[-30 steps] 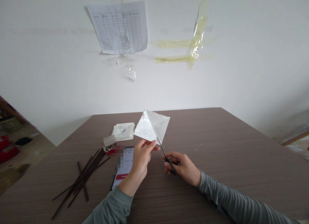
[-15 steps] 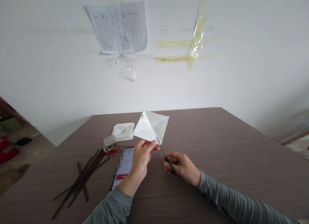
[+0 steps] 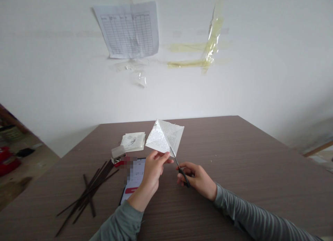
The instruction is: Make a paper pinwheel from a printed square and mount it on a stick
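Observation:
A square of printed paper (image 3: 164,135) with diagonal creases is pinched at its near edge by my left hand (image 3: 153,166). My right hand (image 3: 199,178) grips a pair of scissors (image 3: 184,177) by the black handles. The scissor blades lie along a crease at the paper's near right corner, close to my left fingertips. Whether the blades are parted cannot be made out. Left of the held sheet, a small stack of printed paper squares (image 3: 133,141) rests on the table.
A phone (image 3: 133,178) showing a timer lies partly behind my left hand. Beside it sit a small open box (image 3: 119,155) and several dark thin sticks (image 3: 88,192) in a crossed pile. The brown table (image 3: 247,157) meets a white wall bearing a taped printed sheet (image 3: 127,29).
The held paper has shifted slightly to the right, along with my left fingers. The scissors have barely moved, and the things on the table are unchanged.

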Available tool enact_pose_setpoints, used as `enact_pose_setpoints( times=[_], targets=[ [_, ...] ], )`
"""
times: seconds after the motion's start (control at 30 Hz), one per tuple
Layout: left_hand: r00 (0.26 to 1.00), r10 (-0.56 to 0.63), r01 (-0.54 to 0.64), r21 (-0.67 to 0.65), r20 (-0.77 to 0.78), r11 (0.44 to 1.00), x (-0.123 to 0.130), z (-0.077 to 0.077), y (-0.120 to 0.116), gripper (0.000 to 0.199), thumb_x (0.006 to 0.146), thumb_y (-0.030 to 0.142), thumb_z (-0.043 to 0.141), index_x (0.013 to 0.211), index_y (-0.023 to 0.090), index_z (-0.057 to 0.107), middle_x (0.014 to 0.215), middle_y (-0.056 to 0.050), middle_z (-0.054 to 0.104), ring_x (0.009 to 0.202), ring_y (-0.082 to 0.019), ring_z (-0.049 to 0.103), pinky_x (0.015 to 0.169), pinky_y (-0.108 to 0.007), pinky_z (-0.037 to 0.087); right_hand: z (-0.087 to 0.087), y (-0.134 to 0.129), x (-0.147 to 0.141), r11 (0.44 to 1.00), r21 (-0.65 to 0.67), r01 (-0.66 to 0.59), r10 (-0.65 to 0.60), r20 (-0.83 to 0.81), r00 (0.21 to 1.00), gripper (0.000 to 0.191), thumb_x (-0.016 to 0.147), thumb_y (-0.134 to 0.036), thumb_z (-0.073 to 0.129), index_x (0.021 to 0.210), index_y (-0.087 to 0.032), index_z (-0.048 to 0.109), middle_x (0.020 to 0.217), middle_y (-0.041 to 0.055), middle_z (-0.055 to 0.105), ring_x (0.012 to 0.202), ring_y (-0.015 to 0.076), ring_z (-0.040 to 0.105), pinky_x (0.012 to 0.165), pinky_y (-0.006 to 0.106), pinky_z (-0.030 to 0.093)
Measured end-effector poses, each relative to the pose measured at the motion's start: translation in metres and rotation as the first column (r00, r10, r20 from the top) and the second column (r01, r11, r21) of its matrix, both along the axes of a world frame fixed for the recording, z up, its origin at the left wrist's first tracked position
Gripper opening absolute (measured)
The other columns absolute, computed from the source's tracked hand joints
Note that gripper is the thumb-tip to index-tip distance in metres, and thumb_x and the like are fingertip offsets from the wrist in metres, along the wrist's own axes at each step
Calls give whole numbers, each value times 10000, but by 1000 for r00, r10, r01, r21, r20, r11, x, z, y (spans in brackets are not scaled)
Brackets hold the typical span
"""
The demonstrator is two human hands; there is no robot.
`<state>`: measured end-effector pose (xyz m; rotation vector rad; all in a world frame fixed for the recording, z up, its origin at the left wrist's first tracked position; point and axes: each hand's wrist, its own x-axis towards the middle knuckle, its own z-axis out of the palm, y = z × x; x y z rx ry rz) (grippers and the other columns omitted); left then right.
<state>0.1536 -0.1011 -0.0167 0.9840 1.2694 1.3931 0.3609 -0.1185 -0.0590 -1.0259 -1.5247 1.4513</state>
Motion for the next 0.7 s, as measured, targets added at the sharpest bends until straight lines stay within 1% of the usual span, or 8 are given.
enact_pose_setpoints(
  times=[0.17,0.3,0.47,0.57,0.7],
  targets=[
    [1000,-5,5,0,11,1000,0,1,-1,323,795,347,1076,856,228,782,936,-61,895,751,-241,921,441,-181,274,-1,0,0,1000,11,0,0,3,1000,658,850,-810,1065,1140,-257,859,829,67,908,720,284,829,728,420,721],
    [1000,-5,5,21,5,1000,1,0,-3,343,780,397,1073,844,234,778,943,-77,915,797,-256,926,453,-183,290,0,0,-1,1000,10,2,-2,10,1000,673,820,-816,1070,1129,-262,844,823,62,901,711,283,813,723,423,703],
    [1000,-10,10,22,14,1000,1,1,-4,357,770,415,1085,883,246,792,993,-101,939,864,-279,932,463,-192,281,6,-2,-2,1000,-1,24,-24,26,999,676,782,-846,1072,1104,-291,857,818,80,886,729,327,822,734,467,713],
    [1000,3,-4,30,27,1000,2,3,-4,344,782,407,1075,911,249,797,1027,-115,951,839,-271,913,458,-201,276,11,-5,-2,999,-9,41,-41,46,998,676,757,-861,1088,1082,-309,872,828,108,897,763,371,841,767,512,732],
    [999,37,-38,39,27,999,2,3,-2,331,800,418,1062,907,253,797,958,-110,929,824,-276,893,459,-206,273,14,-7,-3,999,-25,38,-37,67,997,672,745,-884,1079,1062,-329,872,842,125,909,801,397,856,798,527,729]
  ],
)
